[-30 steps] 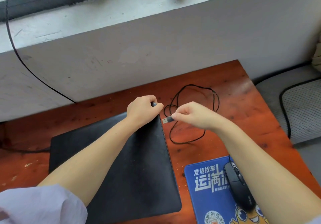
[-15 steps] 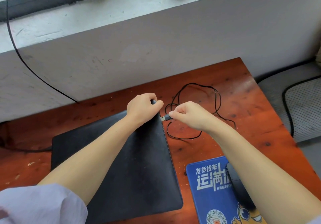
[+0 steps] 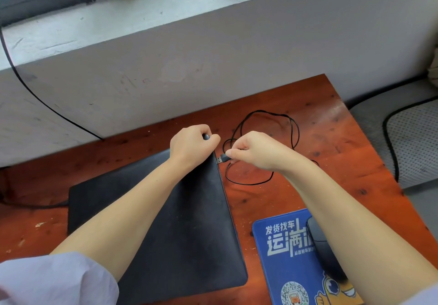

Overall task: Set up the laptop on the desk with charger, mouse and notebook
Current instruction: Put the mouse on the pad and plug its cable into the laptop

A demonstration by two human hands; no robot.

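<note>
Nearer now, right hand (image 3: 256,149) pinches plug (image 3: 221,158) beside laptop (image 3: 180,221).

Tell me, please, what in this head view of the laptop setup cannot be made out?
- Black mouse: mostly hidden by the right forearm.
- Port on the closed black laptop: too small to tell; the silver USB plug pinched by the right hand sits at its edge, insertion unclear.
- Laptop's far corner: covered by the left hand.
- Blue printed mouse pad: cut off by the bottom edge.
</note>
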